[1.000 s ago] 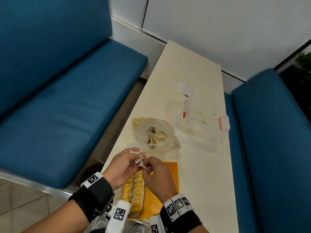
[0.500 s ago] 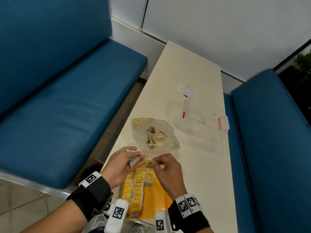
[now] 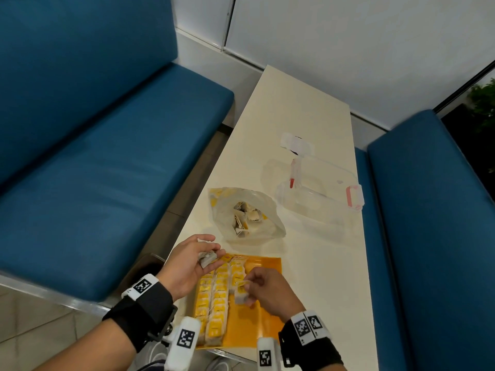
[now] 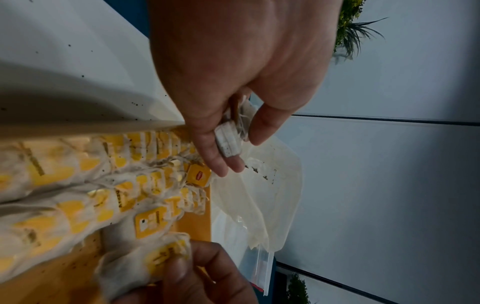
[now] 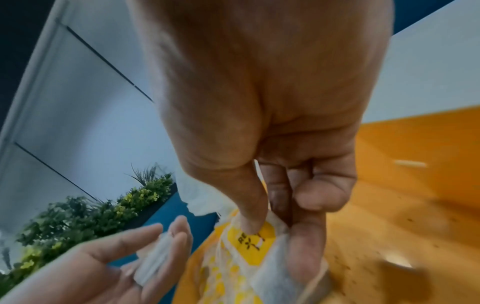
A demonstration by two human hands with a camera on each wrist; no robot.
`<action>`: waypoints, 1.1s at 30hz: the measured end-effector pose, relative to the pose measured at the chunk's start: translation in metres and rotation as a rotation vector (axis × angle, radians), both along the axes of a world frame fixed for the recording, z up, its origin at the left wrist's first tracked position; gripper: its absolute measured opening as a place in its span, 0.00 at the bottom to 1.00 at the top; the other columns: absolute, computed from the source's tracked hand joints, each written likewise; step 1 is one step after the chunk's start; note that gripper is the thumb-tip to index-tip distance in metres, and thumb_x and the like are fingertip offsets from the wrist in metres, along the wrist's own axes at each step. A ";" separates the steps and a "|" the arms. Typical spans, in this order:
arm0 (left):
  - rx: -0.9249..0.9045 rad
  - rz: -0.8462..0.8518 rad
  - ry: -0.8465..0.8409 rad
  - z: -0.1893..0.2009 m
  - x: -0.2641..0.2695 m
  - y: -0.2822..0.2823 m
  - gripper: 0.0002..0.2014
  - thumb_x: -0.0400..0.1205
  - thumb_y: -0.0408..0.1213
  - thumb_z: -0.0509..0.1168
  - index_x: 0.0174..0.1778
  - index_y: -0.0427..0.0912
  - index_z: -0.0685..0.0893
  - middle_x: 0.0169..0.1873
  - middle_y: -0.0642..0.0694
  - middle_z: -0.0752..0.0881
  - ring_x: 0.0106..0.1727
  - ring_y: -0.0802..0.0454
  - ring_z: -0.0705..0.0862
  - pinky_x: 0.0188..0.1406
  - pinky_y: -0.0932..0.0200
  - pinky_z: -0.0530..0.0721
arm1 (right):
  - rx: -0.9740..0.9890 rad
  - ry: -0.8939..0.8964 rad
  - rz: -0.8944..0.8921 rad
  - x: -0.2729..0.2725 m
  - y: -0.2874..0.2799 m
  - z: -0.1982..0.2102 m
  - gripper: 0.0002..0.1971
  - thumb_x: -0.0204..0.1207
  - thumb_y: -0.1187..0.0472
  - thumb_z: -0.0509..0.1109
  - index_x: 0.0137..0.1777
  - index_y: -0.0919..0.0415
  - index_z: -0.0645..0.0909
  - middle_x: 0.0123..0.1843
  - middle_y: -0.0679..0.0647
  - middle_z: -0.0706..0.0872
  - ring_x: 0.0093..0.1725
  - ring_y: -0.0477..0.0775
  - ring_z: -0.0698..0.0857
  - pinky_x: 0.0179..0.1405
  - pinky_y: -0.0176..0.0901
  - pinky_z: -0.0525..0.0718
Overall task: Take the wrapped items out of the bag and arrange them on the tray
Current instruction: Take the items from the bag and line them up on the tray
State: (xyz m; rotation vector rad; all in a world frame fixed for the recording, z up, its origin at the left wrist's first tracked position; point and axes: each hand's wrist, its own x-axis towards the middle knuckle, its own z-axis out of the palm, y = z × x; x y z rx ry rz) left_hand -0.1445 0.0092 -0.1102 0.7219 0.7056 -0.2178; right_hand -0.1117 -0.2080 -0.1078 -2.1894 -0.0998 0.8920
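Now the right hand point(image 3: 267, 291) is lowering a tea bag point(image 3: 240, 295) it is pinching onto the orange tray point(image 3: 267, 271), starting a third row, having split from the left hand point(image 3: 187, 259), which is gripping spare tea bags point(image 3: 206, 257); the plastic bag point(image 3: 246, 213) beyond is holding more.

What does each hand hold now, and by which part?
The left hand holds a small wrapped item between thumb and fingers. The right hand pinches a tea bag at its yellow tag.

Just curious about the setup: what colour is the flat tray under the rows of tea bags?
Orange. The tray shows best in the head view, beneath the yellow-tagged tea bags.
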 end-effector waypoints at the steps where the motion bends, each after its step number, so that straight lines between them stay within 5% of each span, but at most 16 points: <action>1: 0.004 -0.002 -0.003 -0.001 0.000 -0.001 0.11 0.85 0.23 0.65 0.63 0.33 0.83 0.48 0.34 0.89 0.50 0.39 0.93 0.50 0.45 0.94 | -0.015 0.029 0.002 -0.002 0.000 -0.004 0.06 0.81 0.67 0.69 0.43 0.57 0.82 0.34 0.56 0.89 0.31 0.52 0.89 0.36 0.50 0.89; 4: 0.018 -0.008 -0.009 -0.002 -0.001 -0.001 0.10 0.87 0.26 0.63 0.63 0.33 0.83 0.47 0.35 0.88 0.50 0.40 0.93 0.52 0.44 0.93 | -0.075 0.072 -0.005 -0.006 0.003 -0.013 0.04 0.81 0.66 0.69 0.46 0.56 0.81 0.32 0.58 0.89 0.29 0.50 0.89 0.25 0.35 0.81; 7: 0.015 -0.009 -0.010 -0.003 -0.001 -0.001 0.10 0.88 0.29 0.63 0.63 0.34 0.83 0.46 0.36 0.88 0.50 0.40 0.92 0.54 0.43 0.92 | -0.101 0.066 -0.042 -0.005 0.007 -0.022 0.05 0.80 0.67 0.69 0.45 0.57 0.79 0.34 0.57 0.89 0.32 0.53 0.90 0.23 0.32 0.78; 15: 0.032 -0.023 -0.025 -0.003 -0.001 -0.001 0.09 0.88 0.30 0.64 0.63 0.34 0.84 0.46 0.36 0.89 0.51 0.40 0.93 0.53 0.43 0.92 | -0.076 0.043 -0.209 -0.006 0.019 -0.033 0.06 0.81 0.68 0.69 0.43 0.58 0.77 0.36 0.58 0.89 0.23 0.50 0.87 0.22 0.39 0.81; 19: 0.028 -0.023 -0.027 -0.003 -0.001 -0.001 0.08 0.88 0.32 0.64 0.61 0.35 0.84 0.47 0.36 0.88 0.50 0.40 0.92 0.53 0.43 0.92 | -0.052 0.013 -0.254 -0.008 0.021 -0.037 0.05 0.79 0.65 0.72 0.45 0.59 0.78 0.39 0.62 0.91 0.28 0.56 0.90 0.31 0.49 0.90; 22: 0.012 -0.025 -0.022 -0.002 -0.002 -0.001 0.09 0.88 0.38 0.64 0.58 0.37 0.84 0.45 0.37 0.88 0.50 0.41 0.92 0.52 0.44 0.91 | -0.055 -0.014 -0.281 -0.007 0.022 -0.040 0.06 0.78 0.64 0.73 0.43 0.58 0.78 0.39 0.60 0.91 0.32 0.61 0.92 0.41 0.63 0.92; 26: 0.016 -0.037 -0.007 -0.002 -0.003 0.000 0.18 0.91 0.49 0.57 0.58 0.37 0.85 0.46 0.37 0.89 0.50 0.40 0.92 0.56 0.42 0.88 | -0.079 -0.023 -0.296 -0.007 0.026 -0.037 0.08 0.75 0.64 0.75 0.42 0.57 0.77 0.37 0.56 0.90 0.33 0.61 0.92 0.41 0.67 0.91; 29: 0.032 -0.074 -0.010 0.002 -0.004 0.002 0.25 0.92 0.54 0.52 0.61 0.37 0.86 0.48 0.36 0.90 0.50 0.40 0.92 0.54 0.42 0.89 | -0.115 -0.057 -0.287 -0.008 0.029 -0.028 0.09 0.75 0.60 0.75 0.42 0.55 0.76 0.39 0.55 0.90 0.34 0.61 0.92 0.40 0.62 0.91; 33: 0.056 -0.142 -0.032 0.008 -0.007 0.004 0.27 0.92 0.56 0.50 0.65 0.40 0.85 0.49 0.37 0.90 0.51 0.40 0.90 0.50 0.44 0.88 | -0.070 -0.328 -0.138 -0.005 0.036 0.007 0.06 0.75 0.57 0.74 0.46 0.49 0.79 0.37 0.48 0.84 0.35 0.44 0.83 0.37 0.36 0.82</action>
